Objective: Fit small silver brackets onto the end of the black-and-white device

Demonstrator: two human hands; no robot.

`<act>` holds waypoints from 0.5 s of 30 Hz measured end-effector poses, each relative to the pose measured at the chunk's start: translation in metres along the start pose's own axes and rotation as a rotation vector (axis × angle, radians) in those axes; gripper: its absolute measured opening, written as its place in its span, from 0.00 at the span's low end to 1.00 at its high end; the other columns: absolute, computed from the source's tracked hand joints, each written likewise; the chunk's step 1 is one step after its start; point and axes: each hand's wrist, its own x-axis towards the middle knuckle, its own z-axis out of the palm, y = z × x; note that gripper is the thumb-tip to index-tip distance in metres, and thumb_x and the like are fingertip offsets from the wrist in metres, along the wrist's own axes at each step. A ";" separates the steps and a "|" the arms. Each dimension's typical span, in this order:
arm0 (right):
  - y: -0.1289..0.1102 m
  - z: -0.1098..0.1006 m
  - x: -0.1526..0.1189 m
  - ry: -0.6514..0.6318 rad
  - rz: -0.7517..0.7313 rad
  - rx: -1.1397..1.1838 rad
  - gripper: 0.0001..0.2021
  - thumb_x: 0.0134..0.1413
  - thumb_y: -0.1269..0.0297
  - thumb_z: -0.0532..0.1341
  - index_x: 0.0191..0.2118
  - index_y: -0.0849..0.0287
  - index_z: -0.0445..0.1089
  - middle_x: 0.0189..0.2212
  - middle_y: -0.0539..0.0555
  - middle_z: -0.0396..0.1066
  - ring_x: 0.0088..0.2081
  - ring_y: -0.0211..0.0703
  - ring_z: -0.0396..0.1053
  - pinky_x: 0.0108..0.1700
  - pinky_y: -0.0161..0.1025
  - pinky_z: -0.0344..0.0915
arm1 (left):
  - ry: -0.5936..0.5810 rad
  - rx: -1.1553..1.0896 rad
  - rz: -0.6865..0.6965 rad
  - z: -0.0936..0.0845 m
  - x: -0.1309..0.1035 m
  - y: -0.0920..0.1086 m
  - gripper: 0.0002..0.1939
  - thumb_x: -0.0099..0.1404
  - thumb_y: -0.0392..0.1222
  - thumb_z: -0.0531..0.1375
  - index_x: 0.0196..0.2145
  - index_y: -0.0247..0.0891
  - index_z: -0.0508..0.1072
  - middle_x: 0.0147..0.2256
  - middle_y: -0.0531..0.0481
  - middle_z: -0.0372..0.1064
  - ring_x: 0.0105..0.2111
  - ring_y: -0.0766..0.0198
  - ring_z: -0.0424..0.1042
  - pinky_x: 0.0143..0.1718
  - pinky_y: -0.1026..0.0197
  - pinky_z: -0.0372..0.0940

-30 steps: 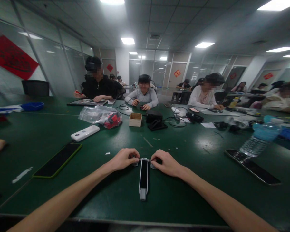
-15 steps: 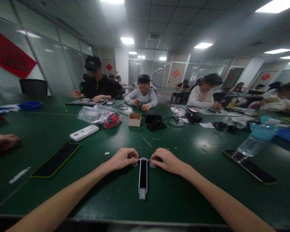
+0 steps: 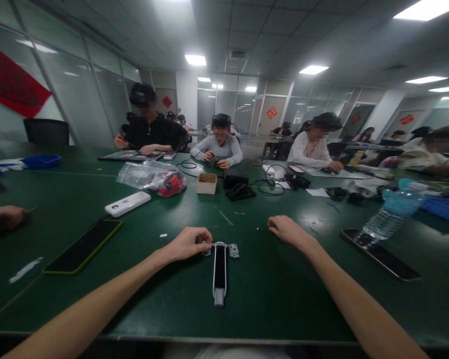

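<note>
My left hand [image 3: 189, 243] has thumb and fingertips brought together on the left bracket [image 3: 207, 253], pinching it at the far end of the slim device [image 3: 220, 269]. My right hand [image 3: 289, 232] is well apart from it, fingers bent low over the bench [image 3: 269, 304] near a white speck [image 3: 257, 229]; I cannot tell whether they close on anything.

The device lies flat on the bench in front of me, its length pointing towards me. I judge it light and stiff, with a smooth face that could slide under a fingertip; the pale frame's long edges look like the safest hold, since the small joints at the brackets may be delicate. It has a black strip inside a whitish rounded frame, a grey block at the near end, and a grey right bracket [image 3: 234, 250] with holes sticking out opposite the left one.

Further out, a green-edged phone [image 3: 84, 247] lies to my left, and a bottle [image 3: 392, 209] and a dark phone [image 3: 383, 255] to my right.
</note>
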 end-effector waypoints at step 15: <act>-0.091 0.015 -0.024 0.062 -0.391 0.637 0.06 0.51 0.65 0.59 0.36 0.61 0.69 0.31 0.50 0.69 0.29 0.36 0.64 0.31 0.34 0.63 | -0.007 0.057 0.015 -0.001 -0.001 0.007 0.11 0.60 0.45 0.58 0.36 0.36 0.73 0.30 0.52 0.71 0.28 0.65 0.67 0.29 0.66 0.60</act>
